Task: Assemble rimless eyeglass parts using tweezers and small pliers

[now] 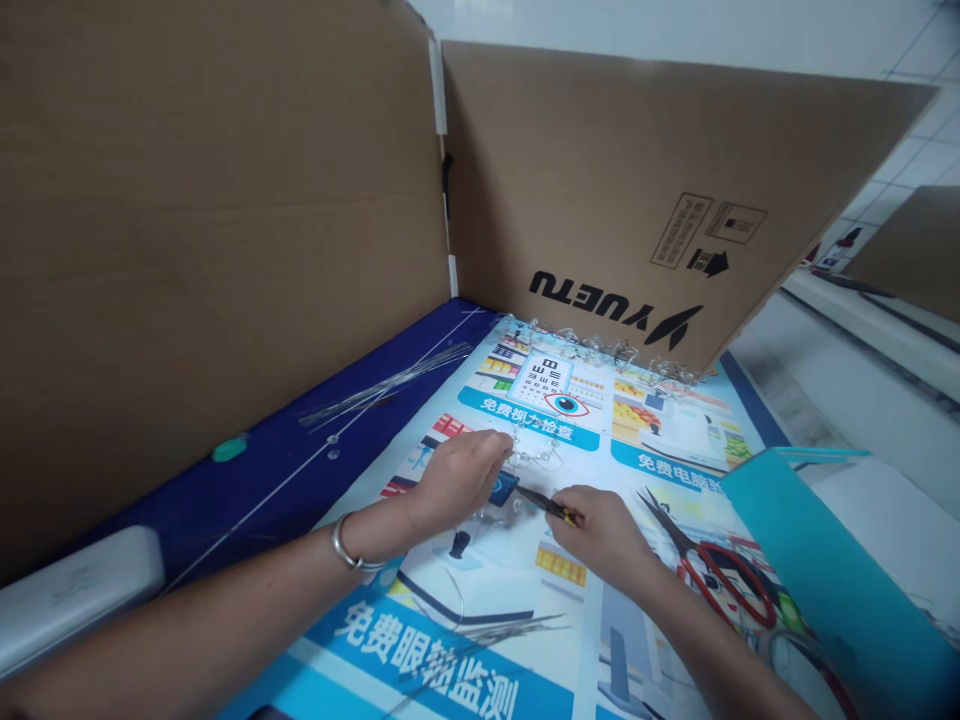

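On the poster mat (pixel 405 640), hands at centre of my view; bearings are clock positions taken from them.

Left hand (pixel 457 480): fingers curled and gathered, apparently pinching a beaded wire (pixel 536 458) near one end, so that the strand stands clear of the mat. Bangle (pixel 349 547) on that wrist.

Right hand (pixel 600 535): closed around pliers (pixel 547 505) with yellow grips, tips aimed toward 10 o'clock at the strand. The two hands sit close and low, which suggests the left is steadying the wire for the pliers. From here I cannot confirm that the tips touch it.

More beaded pieces (pixel 600 350) lie in a row at 12, along the foot of a cardboard panel (pixel 637 180), which seems placed to keep them from sliding off. A second panel (pixel 225 250) stands at 10. Wire bundle (pixel 382 388) on navy cloth (pixel 187 520) at 10; loose wires (pixel 510 632) at 6, within reach. Red-handled scissors (pixel 720 570) at 4, set aside beside a teal folder (pixel 832 570).
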Tool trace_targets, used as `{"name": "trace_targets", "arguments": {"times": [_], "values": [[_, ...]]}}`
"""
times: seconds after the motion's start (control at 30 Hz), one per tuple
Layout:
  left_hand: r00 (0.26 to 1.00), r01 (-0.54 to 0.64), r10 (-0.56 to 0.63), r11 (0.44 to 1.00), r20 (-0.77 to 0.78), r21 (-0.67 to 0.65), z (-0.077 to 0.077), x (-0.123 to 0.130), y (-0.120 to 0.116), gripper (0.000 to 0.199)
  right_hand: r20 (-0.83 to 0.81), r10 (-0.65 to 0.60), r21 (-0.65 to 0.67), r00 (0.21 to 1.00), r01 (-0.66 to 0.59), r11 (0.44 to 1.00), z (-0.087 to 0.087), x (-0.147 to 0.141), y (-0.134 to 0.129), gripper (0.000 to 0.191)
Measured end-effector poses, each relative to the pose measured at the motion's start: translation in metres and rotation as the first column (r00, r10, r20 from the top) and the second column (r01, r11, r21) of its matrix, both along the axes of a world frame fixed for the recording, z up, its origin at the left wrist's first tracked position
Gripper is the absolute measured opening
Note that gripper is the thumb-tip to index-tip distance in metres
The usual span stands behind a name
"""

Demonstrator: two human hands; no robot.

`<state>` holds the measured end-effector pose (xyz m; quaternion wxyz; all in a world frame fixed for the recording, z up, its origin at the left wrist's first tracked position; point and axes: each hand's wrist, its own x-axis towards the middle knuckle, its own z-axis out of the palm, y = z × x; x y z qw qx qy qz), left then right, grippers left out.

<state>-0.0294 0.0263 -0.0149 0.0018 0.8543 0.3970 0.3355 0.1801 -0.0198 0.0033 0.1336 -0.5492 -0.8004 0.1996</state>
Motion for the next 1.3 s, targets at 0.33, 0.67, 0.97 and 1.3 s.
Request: {"name": "trace_targets", "arguments": {"times": [0.33,0.67,0.97,1.3], "values": [[0.97,0.162,-0.113,0.961,0.213,-0.225,0.003,-0.001,0.004,0.015,0.036,-0.031,0.024,0.999,0.03,0.999,-0.003,0.003,0.002,0.015],[0.805,0.383,-0.024,0.784,0.593,-0.488,0.015,0.004,0.005,0.016,0.054,-0.032,0.054,0.998,0.029,0.998,-0.002,0.002,0.002,0.014],[0.858,0.325,-0.057,0.83,0.51,-0.453,0.021,0.005,0.001,0.016,0.006,-0.056,0.111,0.998,0.055,0.992,-0.003,-0.001,0.0,0.008],[0.909,0.274,-0.096,0.871,0.407,-0.408,0.024,0.005,-0.005,0.018,-0.036,-0.059,0.124,0.998,0.063,0.99,-0.004,-0.002,0.001,0.01]]}}
